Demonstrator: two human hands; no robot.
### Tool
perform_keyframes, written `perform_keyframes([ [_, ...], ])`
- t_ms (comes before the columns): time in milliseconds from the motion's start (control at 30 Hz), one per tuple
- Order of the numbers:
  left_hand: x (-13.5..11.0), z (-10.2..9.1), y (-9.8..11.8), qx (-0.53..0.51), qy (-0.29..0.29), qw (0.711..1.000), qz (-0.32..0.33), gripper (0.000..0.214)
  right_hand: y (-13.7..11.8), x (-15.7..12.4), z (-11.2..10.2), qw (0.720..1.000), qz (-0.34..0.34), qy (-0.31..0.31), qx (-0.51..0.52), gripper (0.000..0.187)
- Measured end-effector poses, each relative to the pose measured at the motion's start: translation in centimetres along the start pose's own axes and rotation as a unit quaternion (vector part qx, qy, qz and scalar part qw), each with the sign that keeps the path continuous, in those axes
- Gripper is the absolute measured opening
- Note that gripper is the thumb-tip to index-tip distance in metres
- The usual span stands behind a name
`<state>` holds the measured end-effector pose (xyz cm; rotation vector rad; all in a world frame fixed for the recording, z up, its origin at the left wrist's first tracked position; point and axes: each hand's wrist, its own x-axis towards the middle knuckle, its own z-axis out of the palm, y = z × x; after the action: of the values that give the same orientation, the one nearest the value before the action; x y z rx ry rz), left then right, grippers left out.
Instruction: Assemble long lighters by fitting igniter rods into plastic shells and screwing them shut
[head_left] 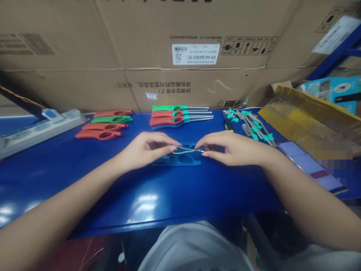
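Note:
My left hand [145,149] and my right hand [229,149] meet at the middle of the blue table [141,195], fingers pinched together. Between their fingertips runs a thin metal tube with a teal fitting [186,150], held just above a blue lighter handle shell [180,160] that lies flat on the table. Both hands rest over the ends of that shell. How the tube sits in the shell is hidden by my fingers.
Red and green handle shells [105,126] lie at the back left, assembled long lighters [180,114] at the back centre, and several metal tubes with teal fittings [252,124] at the back right. A power strip [39,128] sits left, a phone [310,165] right, cardboard boxes [180,52] behind.

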<state>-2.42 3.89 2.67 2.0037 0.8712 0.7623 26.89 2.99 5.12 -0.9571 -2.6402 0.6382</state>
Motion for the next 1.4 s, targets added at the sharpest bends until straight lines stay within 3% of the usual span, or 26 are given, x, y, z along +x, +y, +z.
perform_keyframes([
  [133, 0.0, -0.1, 0.0, 0.022, -0.008, 0.999, 0.044, 0.019, 0.1, -0.1, 0.0, 1.000, 0.010, -0.004, -0.006, 0.026],
  [400, -0.1, 0.7, -0.1, -0.027, 0.012, 0.996, -0.087, 0.041, -0.2, 0.0, 0.1, 1.000, -0.018, 0.001, -0.007, 0.032],
  [500, 0.1, 0.9, -0.1, -0.065, 0.018, 0.990, -0.127, 0.040, -0.3, 0.0, 0.0, 0.998, -0.061, 0.008, -0.015, 0.038],
  [667, 0.4, 0.9, 0.2, -0.114, 0.032, 0.977, -0.177, 0.035, -0.5, -0.1, -0.1, 0.997, -0.072, -0.005, -0.034, 0.046],
  [867, 0.3, 1.0, 0.2, -0.121, 0.040, 0.978, -0.167, 0.038, -0.3, 0.0, 0.1, 0.998, -0.052, -0.006, -0.031, 0.043],
  [1000, 0.0, 1.0, 0.2, -0.110, 0.059, 0.984, -0.127, 0.047, -0.2, -0.1, 0.3, 0.999, -0.033, -0.014, -0.029, 0.038],
  [1133, -0.1, 1.0, 0.4, -0.073, 0.067, 0.991, -0.092, 0.042, -0.3, 0.0, 0.3, 0.999, -0.036, -0.023, -0.009, 0.036],
  [1400, 0.1, 1.1, 0.1, -0.067, 0.058, 0.990, -0.112, 0.040, -0.7, 0.1, 0.2, 0.999, -0.003, -0.036, 0.038, 0.036],
])
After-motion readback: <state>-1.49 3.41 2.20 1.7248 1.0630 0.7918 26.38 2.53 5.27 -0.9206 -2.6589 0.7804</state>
